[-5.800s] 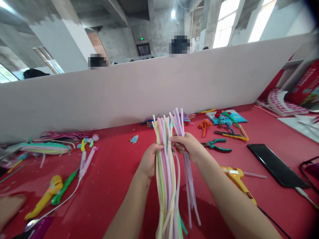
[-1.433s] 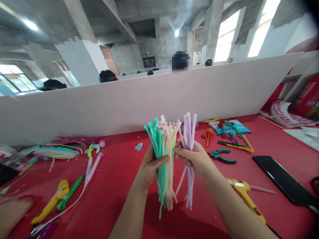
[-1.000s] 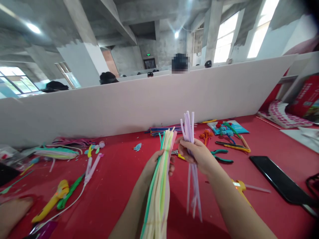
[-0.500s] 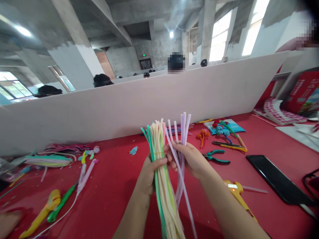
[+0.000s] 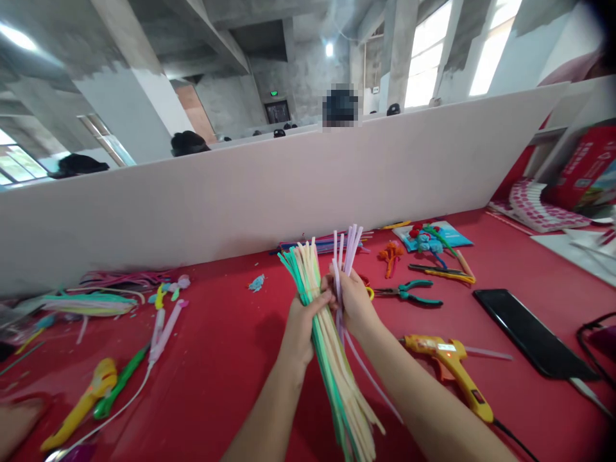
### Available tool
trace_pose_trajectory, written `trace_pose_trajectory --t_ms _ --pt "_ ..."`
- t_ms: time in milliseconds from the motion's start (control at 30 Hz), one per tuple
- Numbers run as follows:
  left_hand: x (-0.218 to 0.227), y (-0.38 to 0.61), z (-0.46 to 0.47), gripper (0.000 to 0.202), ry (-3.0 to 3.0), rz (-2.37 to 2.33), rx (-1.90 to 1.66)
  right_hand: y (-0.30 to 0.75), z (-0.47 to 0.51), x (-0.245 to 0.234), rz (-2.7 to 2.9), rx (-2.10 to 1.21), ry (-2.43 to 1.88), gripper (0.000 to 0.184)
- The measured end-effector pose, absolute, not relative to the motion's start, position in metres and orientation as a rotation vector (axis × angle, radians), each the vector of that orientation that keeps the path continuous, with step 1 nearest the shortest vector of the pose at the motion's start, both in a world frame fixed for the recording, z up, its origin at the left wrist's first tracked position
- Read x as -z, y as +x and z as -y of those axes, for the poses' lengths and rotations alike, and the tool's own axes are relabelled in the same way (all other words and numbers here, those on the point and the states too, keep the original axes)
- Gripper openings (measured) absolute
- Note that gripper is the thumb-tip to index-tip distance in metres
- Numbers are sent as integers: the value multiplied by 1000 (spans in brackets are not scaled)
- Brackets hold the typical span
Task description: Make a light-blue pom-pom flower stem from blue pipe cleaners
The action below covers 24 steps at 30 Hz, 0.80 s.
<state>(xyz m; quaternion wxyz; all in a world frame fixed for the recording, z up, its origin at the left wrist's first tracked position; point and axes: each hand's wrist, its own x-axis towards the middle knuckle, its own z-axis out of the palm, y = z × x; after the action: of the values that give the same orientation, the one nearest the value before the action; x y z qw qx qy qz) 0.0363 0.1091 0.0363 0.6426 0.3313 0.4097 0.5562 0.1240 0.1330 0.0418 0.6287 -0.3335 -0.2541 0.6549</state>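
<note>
My left hand (image 5: 302,322) is closed around a thick bundle of green, cream and yellow pipe cleaners (image 5: 332,359) that slants down to the right over the red table. Right beside it, my right hand (image 5: 355,303) pinches a few lilac pipe cleaners (image 5: 347,246) whose tips stick up above the fingers. The two hands touch at the fingertips, above the middle of the red table (image 5: 226,359).
A yellow glue gun (image 5: 447,362) lies right of my arm, green-handled pliers (image 5: 409,292) beyond it, a black phone (image 5: 532,333) further right. Loose pipe cleaners (image 5: 91,301) and another glue gun (image 5: 81,404) lie at the left. A white partition (image 5: 240,192) bounds the back.
My hands have come closer together and moved down a little. The lilac pipe cleaners now stand right against the big bundle, which has tilted further to the right.
</note>
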Motion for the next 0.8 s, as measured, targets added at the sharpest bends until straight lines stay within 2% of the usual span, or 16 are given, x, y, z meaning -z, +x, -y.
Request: trace_pose_trajectory --t_ms 167,267,433,800 --pt "-8 23 -116 36 671 -1027 -1233 114 -145 -13 527 -1508 -804 27" --pt "5 18 -114 39 646 -1095 -1216 113 -147 -2 604 -1635 -781 36" --pt "14 15 -114 46 627 -1138 -1300 116 -149 12 742 -1720 -781 27" --pt "12 4 -118 26 589 -1146 -1264 122 -152 23 676 -1785 -790 17"
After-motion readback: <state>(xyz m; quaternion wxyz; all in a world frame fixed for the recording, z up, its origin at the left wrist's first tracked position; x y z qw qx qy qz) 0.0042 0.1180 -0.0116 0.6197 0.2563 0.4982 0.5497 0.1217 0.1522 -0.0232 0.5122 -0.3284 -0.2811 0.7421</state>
